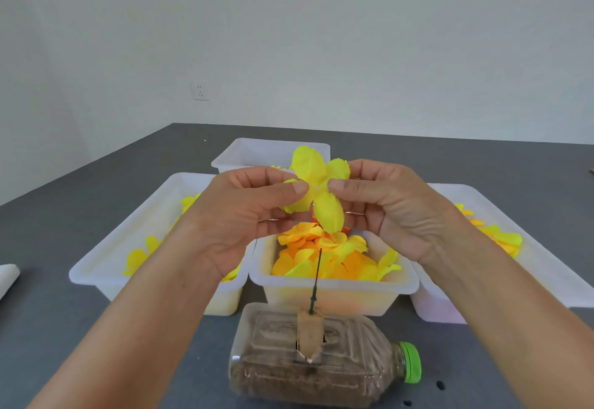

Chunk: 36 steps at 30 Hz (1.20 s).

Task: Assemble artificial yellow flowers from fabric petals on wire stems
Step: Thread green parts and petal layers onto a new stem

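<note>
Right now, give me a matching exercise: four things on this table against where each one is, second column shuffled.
Things:
1. yellow petal piece
2. bottle
3. wire stem
4. folded white cloth

Places:
A. lying on its side nearest the camera
B. standing up from the bottle
C. pinched between both hands
D. at the table's far left edge of view

Pairs: 1-C, 2-A, 3-B, 4-D

No legible text, label or number anywhere
</note>
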Available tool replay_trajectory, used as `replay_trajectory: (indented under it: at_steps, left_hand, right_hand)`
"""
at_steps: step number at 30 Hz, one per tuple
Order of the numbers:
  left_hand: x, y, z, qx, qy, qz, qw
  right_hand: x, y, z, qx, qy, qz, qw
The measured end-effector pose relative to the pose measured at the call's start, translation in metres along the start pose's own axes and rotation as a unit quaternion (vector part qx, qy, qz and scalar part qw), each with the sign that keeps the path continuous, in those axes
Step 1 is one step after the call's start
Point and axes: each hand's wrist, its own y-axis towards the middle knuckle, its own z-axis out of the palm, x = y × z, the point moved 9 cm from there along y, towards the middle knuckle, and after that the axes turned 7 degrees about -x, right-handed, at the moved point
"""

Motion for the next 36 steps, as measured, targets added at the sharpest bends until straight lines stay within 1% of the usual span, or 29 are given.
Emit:
replay_trajectory:
  at_steps: [3,6,10,13,21,31,36]
  left_hand:
    - [0.004,-0.013,0.006,0.018,0.001,-0.023,1.0]
    - [0.019,-0.021,0.01,0.029,0.019,-0.061,0.998]
    - [0.042,-0.026,0.009,0.024,0.033,-0.107,0.993]
    - [0.051,-0.024,0.009,0.016,0.032,-0.127,0.991]
    - [0.057,-0.019,0.01,0.004,0.029,-0.145,0.989]
    - [0.064,-0.024,0.015,0.02,0.015,-0.162,0.986]
    - [0.064,-0.028,0.018,0.041,0.008,-0.159,0.986]
  right_hand:
    - [-0.001,-0.012,0.005,0.009,0.011,0.019,1.0]
    - [-0.016,-0.02,0.007,0.006,-0.023,0.052,0.998]
    - [-0.037,-0.023,0.001,-0.02,-0.062,0.094,0.993]
    - [-0.044,-0.021,-0.003,-0.04,-0.07,0.108,0.991]
    - [-0.05,-0.023,-0.003,-0.036,-0.058,0.13,0.989]
    - [-0.065,-0.027,0.004,-0.017,0.002,0.198,0.98]
    - [-0.067,-0.026,0.007,-0.003,0.011,0.201,0.98]
